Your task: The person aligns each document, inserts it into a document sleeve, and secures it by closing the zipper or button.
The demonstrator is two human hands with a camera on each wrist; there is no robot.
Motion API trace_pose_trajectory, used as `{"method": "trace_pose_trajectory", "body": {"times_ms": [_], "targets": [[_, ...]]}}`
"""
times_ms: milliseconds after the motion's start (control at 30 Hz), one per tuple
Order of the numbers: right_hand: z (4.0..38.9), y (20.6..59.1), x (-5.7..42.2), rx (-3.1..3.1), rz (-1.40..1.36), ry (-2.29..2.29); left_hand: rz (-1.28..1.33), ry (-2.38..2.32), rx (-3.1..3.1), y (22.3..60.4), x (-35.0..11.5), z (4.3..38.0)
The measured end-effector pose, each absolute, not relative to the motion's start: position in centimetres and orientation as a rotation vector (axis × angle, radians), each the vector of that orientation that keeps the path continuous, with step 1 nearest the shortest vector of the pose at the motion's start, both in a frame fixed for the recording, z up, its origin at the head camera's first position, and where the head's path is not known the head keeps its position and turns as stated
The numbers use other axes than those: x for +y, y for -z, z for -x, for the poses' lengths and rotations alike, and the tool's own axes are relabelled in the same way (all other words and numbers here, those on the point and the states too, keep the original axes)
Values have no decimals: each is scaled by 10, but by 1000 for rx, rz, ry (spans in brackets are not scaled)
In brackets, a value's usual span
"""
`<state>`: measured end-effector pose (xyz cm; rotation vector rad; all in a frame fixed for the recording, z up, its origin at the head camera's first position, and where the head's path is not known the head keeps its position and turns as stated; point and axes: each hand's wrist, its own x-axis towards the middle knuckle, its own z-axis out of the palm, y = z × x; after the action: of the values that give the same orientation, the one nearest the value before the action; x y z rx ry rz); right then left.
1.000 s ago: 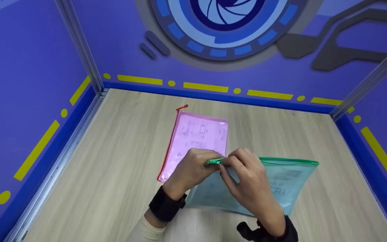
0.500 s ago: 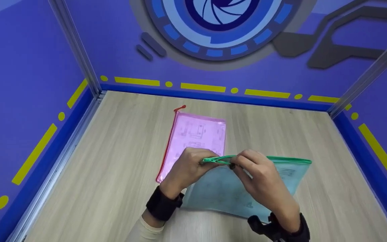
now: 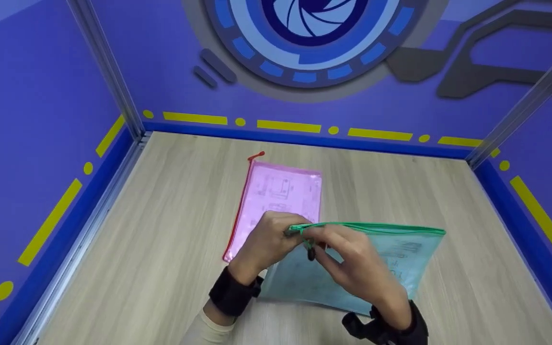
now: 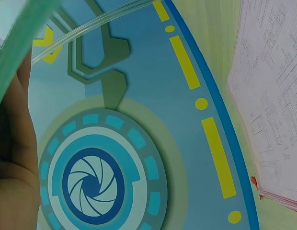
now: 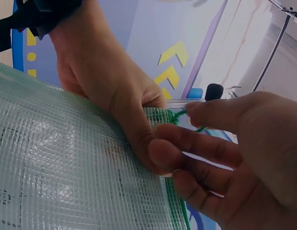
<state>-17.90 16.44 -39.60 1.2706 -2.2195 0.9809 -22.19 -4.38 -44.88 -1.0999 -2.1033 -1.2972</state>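
Observation:
A translucent green zip pouch [image 3: 300, 280] with printed sheets inside is held up in the head view, its green zip [image 3: 410, 229] along the top. At its left corner my left hand [image 3: 271, 237] grips the pouch; the right wrist view shows that thumb pressed on the mesh [image 5: 57, 153]. My right hand [image 3: 355, 256] is at the same corner, fingers bent, fingertips right at the zip pull's green cord. Its black end [image 3: 311, 253] dangles beneath the fingers. Whether the right fingertips pinch the cord, I cannot tell.
A pink zip pouch [image 3: 288, 187] with a red zip and red pull [image 3: 257, 155] lies on the wooden table [image 3: 180, 191], behind my left hand. Blue printed panels [image 3: 41, 120] stand round the table at the left, back and right, with metal posts [image 3: 108, 67] at the corners.
My right hand first drew rightward along the zip with the cord stretched, then came back left to the corner. The pull's black end now hangs loose. My left hand keeps its grip.

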Motion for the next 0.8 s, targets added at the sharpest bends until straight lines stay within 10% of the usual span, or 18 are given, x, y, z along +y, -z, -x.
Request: {"method": "trace_pose_trajectory", "body": {"times_ms": [800], "targets": [[196, 393, 193, -2101, -1065, -1124, 1106, 1389, -2071, 448, -43, 222]]}}
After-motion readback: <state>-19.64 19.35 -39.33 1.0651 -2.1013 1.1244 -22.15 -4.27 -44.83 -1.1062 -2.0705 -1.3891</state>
